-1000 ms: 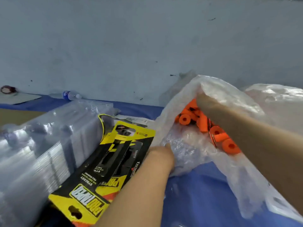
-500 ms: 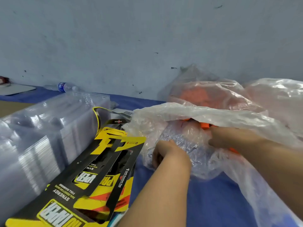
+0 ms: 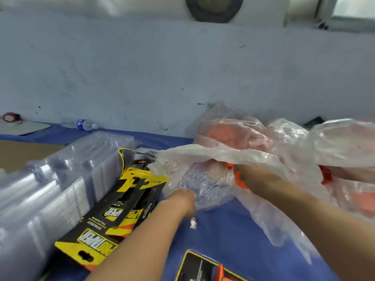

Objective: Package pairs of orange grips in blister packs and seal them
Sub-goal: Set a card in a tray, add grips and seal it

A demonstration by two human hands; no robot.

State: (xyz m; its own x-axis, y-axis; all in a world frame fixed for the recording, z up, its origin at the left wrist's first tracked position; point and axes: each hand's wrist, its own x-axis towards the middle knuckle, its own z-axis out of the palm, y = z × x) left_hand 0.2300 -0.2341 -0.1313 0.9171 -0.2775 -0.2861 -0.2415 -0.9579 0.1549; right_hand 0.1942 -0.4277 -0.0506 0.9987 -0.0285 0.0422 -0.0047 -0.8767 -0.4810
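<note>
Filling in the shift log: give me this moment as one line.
step: fetching orange grips | left hand: on plastic bag, grip blurred | right hand: in bag mouth, holding grips | blister packs: stacked

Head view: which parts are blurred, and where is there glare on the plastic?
In the head view, motion blur softens everything; the stack of clear blister shells at the left edge smears most, and the left hand is too soft to read its fingers. The large print on the yellow card is legible. Glare whitens the plastic bags at the right and streaks the shells.
</note>
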